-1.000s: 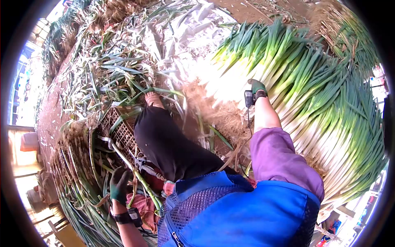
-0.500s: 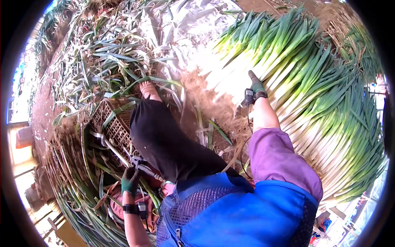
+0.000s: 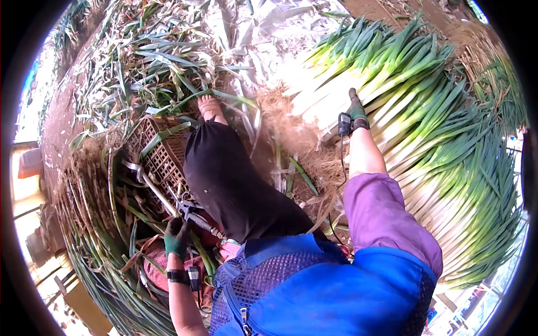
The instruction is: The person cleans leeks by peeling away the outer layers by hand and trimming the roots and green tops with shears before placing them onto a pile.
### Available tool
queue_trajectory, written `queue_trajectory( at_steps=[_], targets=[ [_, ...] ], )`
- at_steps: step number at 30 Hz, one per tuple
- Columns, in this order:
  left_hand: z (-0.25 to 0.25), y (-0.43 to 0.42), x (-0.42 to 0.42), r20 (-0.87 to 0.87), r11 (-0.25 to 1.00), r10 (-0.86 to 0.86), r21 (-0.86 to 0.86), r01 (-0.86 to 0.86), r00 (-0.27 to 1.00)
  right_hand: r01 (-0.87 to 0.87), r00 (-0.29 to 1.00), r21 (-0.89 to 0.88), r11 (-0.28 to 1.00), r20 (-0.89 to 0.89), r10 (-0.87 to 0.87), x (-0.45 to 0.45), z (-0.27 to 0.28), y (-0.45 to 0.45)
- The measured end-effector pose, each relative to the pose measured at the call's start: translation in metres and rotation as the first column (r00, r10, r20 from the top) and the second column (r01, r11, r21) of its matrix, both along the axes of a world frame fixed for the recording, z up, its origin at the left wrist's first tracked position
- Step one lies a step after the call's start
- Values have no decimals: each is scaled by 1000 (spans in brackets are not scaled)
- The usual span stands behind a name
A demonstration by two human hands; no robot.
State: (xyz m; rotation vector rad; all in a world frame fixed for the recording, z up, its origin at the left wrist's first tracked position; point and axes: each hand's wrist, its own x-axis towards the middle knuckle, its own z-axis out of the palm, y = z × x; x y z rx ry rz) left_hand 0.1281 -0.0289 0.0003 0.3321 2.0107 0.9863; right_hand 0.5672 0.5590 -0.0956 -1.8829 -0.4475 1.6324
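At two o'clock, my right hand (image 3: 357,111) is over the long green onions (image 3: 414,129), which spread around three o'clock. At eight o'clock, my left hand (image 3: 176,238) is beside the metal tool (image 3: 194,217); whether either hand grips something, I cannot tell.

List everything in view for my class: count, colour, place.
Spread stalks: many, white-green, right side
Untrimmed stalks: many, green-brown, lower left
Far stalks: many, brown-green, upper right
Leaf scraps: many, green-pale, upper left
Sheet: one, white, top centre
Root fibres: many, brown, centre
Ground: one, brown, top right
Crate: one, brown, centre left
Tool: one, grey, lower left
Cloth: some, reddish, lower left
Wrist devices: two, black, one per wrist
Apron: one, blue, bottom centre
Sleeve: one, purple, right arm
Trouser leg: one, black, centre
Bare foot: one, above trouser leg
Left hand: one, dark-green-gloved, by the tool
Right hand: one, dark-green-gloved, on the spread stalks
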Motion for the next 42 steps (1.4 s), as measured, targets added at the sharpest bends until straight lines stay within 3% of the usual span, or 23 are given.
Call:
queue_trajectory(
  at_steps=[5, 9, 10, 11, 14, 15, 16, 19, 20, 22, 25, 26, 27, 29, 30, 31, 32, 33, 34, 36, 39, 42],
  targets=[
    [-8, 6, -1, -77, 996, -45, -80, 38, 996, -13, 993, 186, 982, -116, 35, -11, 8, -1],
    [-2, 13, -1, -74, 991, -36, -128, 27, 997, 89, 970, 209, 974, -239, -38, -37, 24, 4],
    [0, 16, 0, -97, 985, -73, -161, 57, 993, 39, 966, 197, 980, -259, 13, -25, -15, 27],
    [0, 21, 0, -123, 978, -106, -192, 81, 987, 93, 987, 152, 984, -147, -70, -39, -8, 29],
    [16, 30, 5, -145, 959, -165, -254, 124, 976, 141, 979, 65, 988, -156, -130, -47, -14, 32],
    [13, 30, 3, -169, 953, -188, -268, 139, 967, 156, 981, 108, 982, -132, -141, -43, -39, 45],
    [7, 26, 1, -201, 961, -179, -246, 127, 963, 138, 969, 225, 965, -233, -84, -44, -45, 38],
    [0, 10, 4, -221, 973, -153, -205, 108, 963, -114, 988, -158, 981, -125, 95, -18, -38, 36],
    [3, 13, 7, -198, 980, -121, -178, 86, 973, -161, 981, -180, 970, -138, 137, -13, -31, 36],
    [10, 18, 8, -156, 990, -95, -113, 78, 983, -51, 994, -118, 992, -102, 39, -17, -23, 31],
    [15, 17, 12, -58, 999, 22, -44, -24, 998, -140, 979, -55, 989, 143, 147, -17, -10, 25],
    [15, 15, 12, -51, 999, 30, -29, -32, 998, -196, 941, -76, 978, 264, 209, -18, -4, 22],
    [11, 10, 11, -58, 1000, 26, -9, -27, 998, -308, 890, 48, 950, 367, 270, -14, 1, 11],
    [2, 0, 9, -73, 1000, 19, 26, -17, 997, -395, 748, -16, 918, 575, 332, -12, 22, -3],
    [-1, -1, 9, -75, 999, 33, 43, -30, 997, -365, 711, -82, 928, 619, 334, 6, -27, 19],
    [-3, -2, 10, -77, 997, 49, 60, -44, 996, -649, 398, -167, 742, 757, 519, 14, -25, 15],
    [-5, -3, 10, -80, 995, 68, 78, -62, 995, -824, 17, -311, 473, 822, 570, 20, -21, 6],
    [-7, -3, 9, -138, 998, 65, 29, -62, 988, -717, 435, -168, 676, 650, 623, 14, -10, -3],
    [-10, -2, 7, -194, 998, 61, -23, -67, 979, -469, 773, -107, 877, 430, 466, 9, 1, -13],
    [-4, 12, 9, -251, 992, 35, -110, -64, 967, -464, 783, -113, 879, 412, 466, 1, 9, -21],
    [-15, 25, 2, 70, 995, 80, -69, -75, 994, -512, 796, -77, 855, 332, 507, -14, 27, -44],
    [-29, 28, -4, 392, 941, 303, 21, -337, 869, -550, 828, 20, 835, 145, 542, -38, 49, -63]
  ],
)
